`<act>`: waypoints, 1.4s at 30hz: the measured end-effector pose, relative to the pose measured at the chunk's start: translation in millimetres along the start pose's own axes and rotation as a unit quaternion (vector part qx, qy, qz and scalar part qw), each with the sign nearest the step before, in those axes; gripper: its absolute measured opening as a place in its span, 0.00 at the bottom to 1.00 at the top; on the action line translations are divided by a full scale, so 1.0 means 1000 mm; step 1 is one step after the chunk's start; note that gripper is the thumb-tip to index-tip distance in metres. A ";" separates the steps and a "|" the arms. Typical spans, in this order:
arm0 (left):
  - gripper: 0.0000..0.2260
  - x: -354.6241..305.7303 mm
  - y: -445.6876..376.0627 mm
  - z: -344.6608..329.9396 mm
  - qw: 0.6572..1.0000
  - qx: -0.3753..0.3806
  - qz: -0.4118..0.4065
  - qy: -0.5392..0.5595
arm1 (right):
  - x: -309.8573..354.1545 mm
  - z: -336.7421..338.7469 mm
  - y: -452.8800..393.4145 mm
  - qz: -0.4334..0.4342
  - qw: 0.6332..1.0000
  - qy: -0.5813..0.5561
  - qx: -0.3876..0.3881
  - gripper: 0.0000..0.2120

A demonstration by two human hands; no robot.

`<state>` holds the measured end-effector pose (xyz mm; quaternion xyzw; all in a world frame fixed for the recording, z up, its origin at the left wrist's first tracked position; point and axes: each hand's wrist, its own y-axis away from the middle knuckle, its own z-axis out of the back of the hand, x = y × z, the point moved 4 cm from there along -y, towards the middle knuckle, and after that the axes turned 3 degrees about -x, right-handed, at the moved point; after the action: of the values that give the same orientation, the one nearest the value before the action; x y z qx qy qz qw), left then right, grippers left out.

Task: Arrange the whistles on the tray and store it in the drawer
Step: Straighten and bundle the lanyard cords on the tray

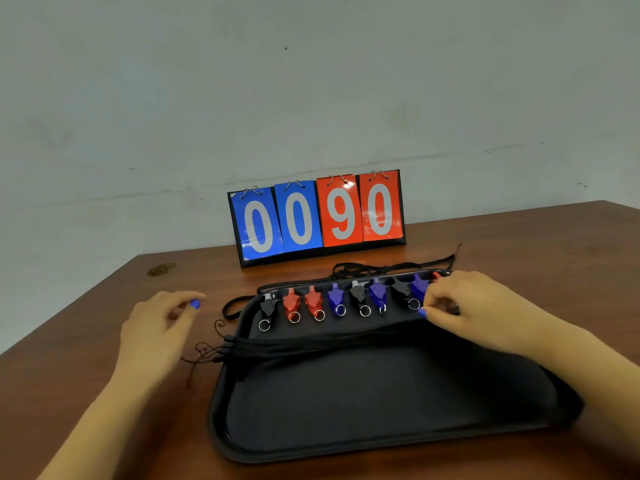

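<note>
A black tray [346,410] lies on the wooden table in front of me. Along its far edge stands a row of several whistles in black [267,304], red [291,301] and blue [335,296], each with a metal ring. Their black lanyards [311,344] run bundled across the tray and spill off its left side. My right hand [474,303] rests at the right end of the row, its fingers curled over a red whistle [437,276] that is mostly hidden. My left hand [159,327] hovers left of the tray, fingers loosely curled, holding nothing.
A flip scoreboard [317,216] reading 0090 stands behind the tray near the wall. More black cords [398,266] lie between scoreboard and tray. The table's left edge [69,303] runs diagonally close to my left hand.
</note>
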<state>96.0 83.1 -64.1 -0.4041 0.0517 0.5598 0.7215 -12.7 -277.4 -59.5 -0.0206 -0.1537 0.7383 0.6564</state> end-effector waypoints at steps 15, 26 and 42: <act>0.16 0.012 -0.002 -0.044 0.977 0.180 -0.067 -0.089 | 0.033 -0.005 0.004 0.062 0.992 0.092 -0.065 0.12; 0.06 0.003 -0.001 -0.037 0.969 0.124 -0.083 -0.196 | 0.032 -0.010 0.001 0.056 0.996 0.059 -0.028 0.12; 0.05 -0.023 0.002 0.013 0.942 -0.105 0.156 0.278 | 0.038 -0.004 0.005 0.057 0.997 0.018 -0.053 0.11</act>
<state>81.0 74.2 -44.4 -0.6039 0.2542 0.5330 0.5354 -22.3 -239.8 -58.0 -0.0775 -0.1793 0.7646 0.6142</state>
